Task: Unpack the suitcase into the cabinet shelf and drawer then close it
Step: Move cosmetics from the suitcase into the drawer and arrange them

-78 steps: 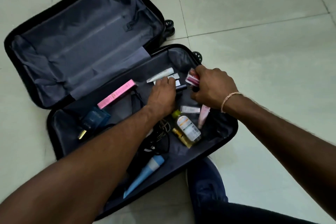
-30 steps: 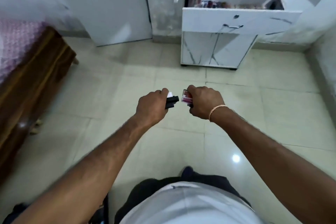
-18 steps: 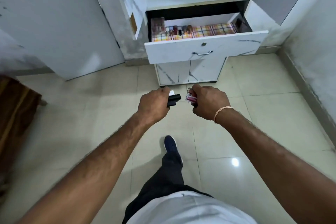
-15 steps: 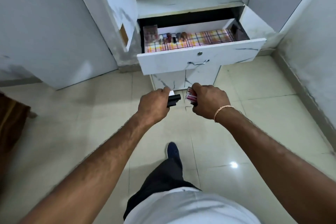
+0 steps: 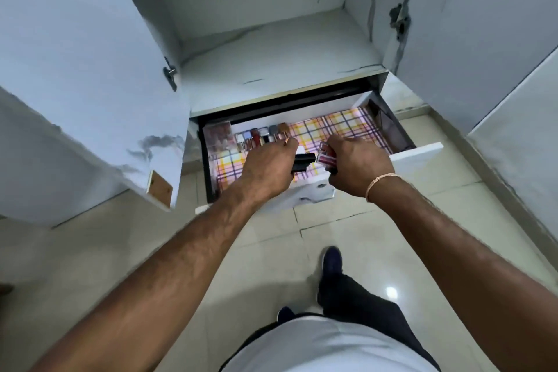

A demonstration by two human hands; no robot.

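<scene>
Mid-unpacking, we judge: our left hand point(image 5: 268, 164) grips black tubes point(image 5: 302, 161), right hand point(image 5: 356, 164) grips red-capped cosmetics point(image 5: 326, 155) over the open drawer point(image 5: 416, 154), small bottles point(image 5: 259, 136) lined far-left, shelf point(image 5: 271, 60) bare, suitcase unseen.

No legible text or labels anywhere.

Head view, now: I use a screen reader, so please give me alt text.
Two hands hold small cosmetics over an open drawer: the left hand grips black tubes, the right hand a red tube. Small bottles line the drawer's back left; cabinet doors stand open.
</scene>
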